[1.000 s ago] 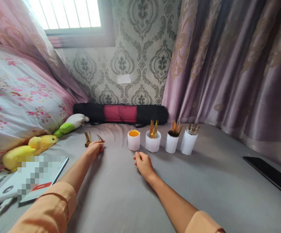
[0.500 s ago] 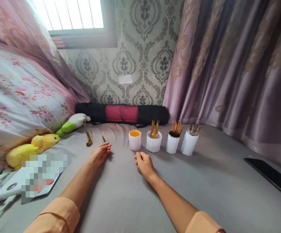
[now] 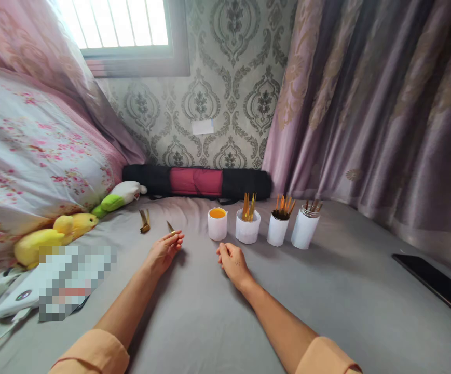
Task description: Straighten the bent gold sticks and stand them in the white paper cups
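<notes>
In my left hand [image 3: 165,250], the fingertips pinch a thin gold strip [image 3: 169,227] whose tip points up and left. A bundle of similar gold strips [image 3: 145,223] lies on the sheet farther left. My right hand [image 3: 232,262] rests on the sheet with its fingers curled in, and nothing sticks out of it. Just beyond it stands a white-wrapped cup [image 3: 217,228] with an orange-yellow inside. To the right are a white cup [image 3: 247,232] of gold strips, a white cup [image 3: 277,232] with orange-gold strips, and a white-wrapped jar [image 3: 303,232] with brownish strips.
Grey sheet [image 3: 209,322] covers the surface. At the back lies a black and red roll [image 3: 196,182]. Plush toys [image 3: 40,246], a white device [image 3: 23,296] and its cable sit on the left. A black phone [image 3: 431,283] lies on the right.
My left hand has moved slightly right with the gold strip still pinched in it. My right hand has stayed where it was. The view has shifted a little.
</notes>
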### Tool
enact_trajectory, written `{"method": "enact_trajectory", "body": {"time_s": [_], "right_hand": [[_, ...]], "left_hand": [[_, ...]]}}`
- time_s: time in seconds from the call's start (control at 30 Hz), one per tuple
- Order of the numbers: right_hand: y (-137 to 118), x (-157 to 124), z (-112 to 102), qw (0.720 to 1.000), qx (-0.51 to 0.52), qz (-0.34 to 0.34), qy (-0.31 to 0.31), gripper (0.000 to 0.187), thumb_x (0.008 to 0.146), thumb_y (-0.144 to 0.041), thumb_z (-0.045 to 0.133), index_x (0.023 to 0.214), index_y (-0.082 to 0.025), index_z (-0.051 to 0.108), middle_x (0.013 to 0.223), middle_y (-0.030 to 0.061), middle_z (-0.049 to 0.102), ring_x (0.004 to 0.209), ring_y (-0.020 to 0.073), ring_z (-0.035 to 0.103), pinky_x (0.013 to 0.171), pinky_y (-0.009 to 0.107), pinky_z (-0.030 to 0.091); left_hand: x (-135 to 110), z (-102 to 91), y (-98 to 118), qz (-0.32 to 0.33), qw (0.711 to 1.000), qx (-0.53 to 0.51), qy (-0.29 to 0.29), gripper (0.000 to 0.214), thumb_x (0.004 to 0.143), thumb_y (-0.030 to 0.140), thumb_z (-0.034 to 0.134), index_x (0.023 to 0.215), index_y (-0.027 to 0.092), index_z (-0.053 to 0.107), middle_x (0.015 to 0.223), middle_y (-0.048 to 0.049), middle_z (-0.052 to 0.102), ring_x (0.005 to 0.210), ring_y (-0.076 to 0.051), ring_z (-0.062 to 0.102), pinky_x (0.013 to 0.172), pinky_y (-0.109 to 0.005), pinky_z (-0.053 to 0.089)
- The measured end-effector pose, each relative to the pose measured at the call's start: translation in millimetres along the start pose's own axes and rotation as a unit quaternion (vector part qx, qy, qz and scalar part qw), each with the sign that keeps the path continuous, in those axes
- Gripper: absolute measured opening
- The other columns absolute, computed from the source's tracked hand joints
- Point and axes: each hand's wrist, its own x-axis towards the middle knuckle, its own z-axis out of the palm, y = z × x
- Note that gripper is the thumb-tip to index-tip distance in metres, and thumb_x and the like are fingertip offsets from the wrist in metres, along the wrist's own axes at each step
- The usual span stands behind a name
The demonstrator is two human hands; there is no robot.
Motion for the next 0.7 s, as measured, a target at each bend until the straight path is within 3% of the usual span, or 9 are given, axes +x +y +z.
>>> {"method": "enact_trajectory", "body": {"time_s": [0.7], "right_hand": [[-6,-3,-3,0.998,0.046,0.013,-0.028,0.038,0.08,-0.047,0.039,0.069,-0.015,0.055,0.052,-0.0015,0.049,0.041,0.0067,0.043,0.04,0.018,0.033]], "left_hand": [[-66,20.6,-26,-0.005,0.995,0.052,-0.084,0.033,0.068,0.016,0.066,0.1,0.01,0.059,0.084,-0.0086,0.065,0.06,-0.008,0.057,0.053,-0.017,0.046]]}}
